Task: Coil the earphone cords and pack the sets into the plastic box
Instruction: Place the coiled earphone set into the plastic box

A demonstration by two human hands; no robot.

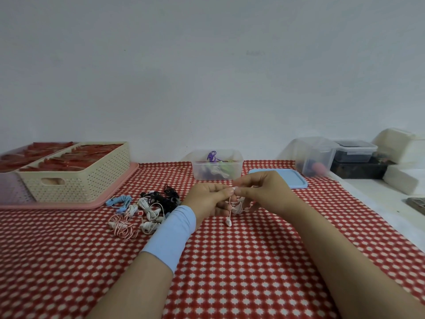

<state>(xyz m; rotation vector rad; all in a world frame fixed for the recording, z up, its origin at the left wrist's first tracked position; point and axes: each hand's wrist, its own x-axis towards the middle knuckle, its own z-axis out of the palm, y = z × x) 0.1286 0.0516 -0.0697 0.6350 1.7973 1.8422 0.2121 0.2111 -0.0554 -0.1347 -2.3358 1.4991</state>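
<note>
Red-and-white checks everywhere, so starting with the tablecloth [230,272] covering the whole table. Next biggest, far left: looking at a cream perforated basket [80,183] sitting on a pink tray [69,204] and holding red stuff, too blurry to name. Over on the right, spotting a clear lidded container [314,156] beside some stacked darker tubs. Back centre, seeing the plastic box [217,173] standing open with a few purple and green cords lying inside, plus a blue lid [292,180] lying flat just right of it. Closer in, watching the left hand [207,199], pale blue wristband [171,233] on that wrist, and the right hand [264,189] meeting fingertip to fingertip above the cloth. Both curling their fingers and pinching the same white earphone set [238,207], bunching it between them, not in the box. Left of the hands, eyeing a loose pile of earphones [147,210] in white, black, blue and pink stripes. Smallest bit: noticing one white earbud [228,222] dangling below the left hand.
</note>
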